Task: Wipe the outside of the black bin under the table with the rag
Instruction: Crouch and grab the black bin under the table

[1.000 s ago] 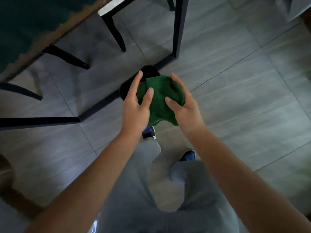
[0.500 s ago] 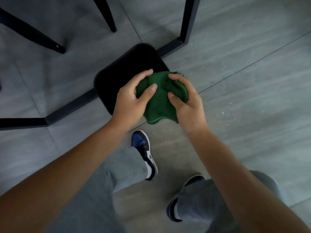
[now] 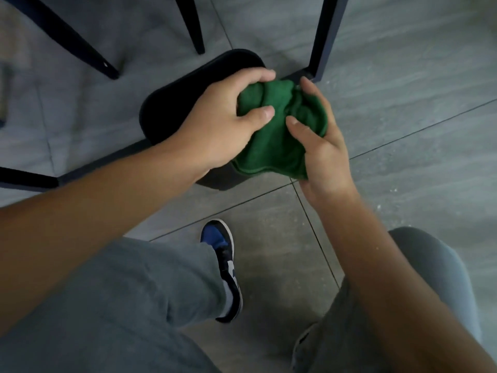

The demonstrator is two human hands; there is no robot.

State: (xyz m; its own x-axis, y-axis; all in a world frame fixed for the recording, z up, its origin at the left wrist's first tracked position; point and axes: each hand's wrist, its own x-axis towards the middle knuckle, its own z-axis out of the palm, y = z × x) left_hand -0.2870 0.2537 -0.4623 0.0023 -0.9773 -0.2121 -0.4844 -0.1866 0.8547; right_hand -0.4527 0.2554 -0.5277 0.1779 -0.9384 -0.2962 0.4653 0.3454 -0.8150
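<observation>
Both hands, left hand (image 3: 215, 130) and right hand (image 3: 320, 146), bunch the crumpled green cloth rag (image 3: 279, 135) with curled fingers directly above the black oval plastic bin (image 3: 172, 109), which stands on the floor just below and ahead, its long axis running left-near to right-far.

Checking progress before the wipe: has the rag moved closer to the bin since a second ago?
Yes. The rag, gripped by both hands, now overlaps the near-right part of the bin, beside the table leg; earlier it was higher, farther from it.

Indoor dining or home-type room, grey tiled floor (image 3: 403, 76) with thin grout lines, black metal bench frame (image 3: 325, 36), slanted black chair legs (image 3: 191, 25), small black bin (image 3: 172, 103) underneath
</observation>
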